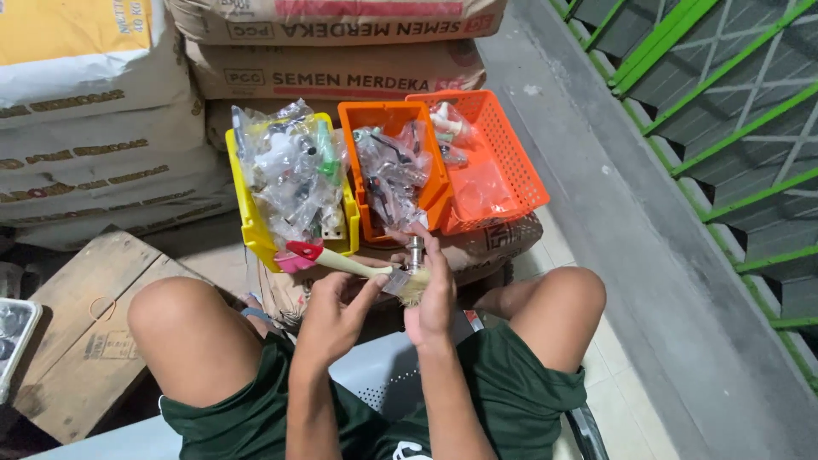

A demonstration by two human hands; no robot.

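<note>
The biggest risk, as I judge it, comes from the stack of cement sacks (341,72) and the three bins that rest on the lowest sack: the yellow bin (256,226), the orange bin (388,119) and the orange basket (511,162) sit close to its front edge, just above the knees, and a push from a knee or an elbow could tip them and spill the plastic-wrapped fittings (294,170). The next risk is at the hands. The left hand (334,319) has its fingers closed around the pale handle of a paintbrush (341,262), whose red end points toward the yellow bin, and the right hand (434,294) has its fingers wrapped around a small metal fitting (415,250), held upright in front of the orange bin, with the bristles touching it. If the grip becomes loose while brushing, the fitting could fall between the legs to the floor. Much is hard to see: the lower part of the fitting is hidden inside the right hand, the bags make the parts inside unclear, and the grey tray (13,332) at the left edge is cut off.
</note>
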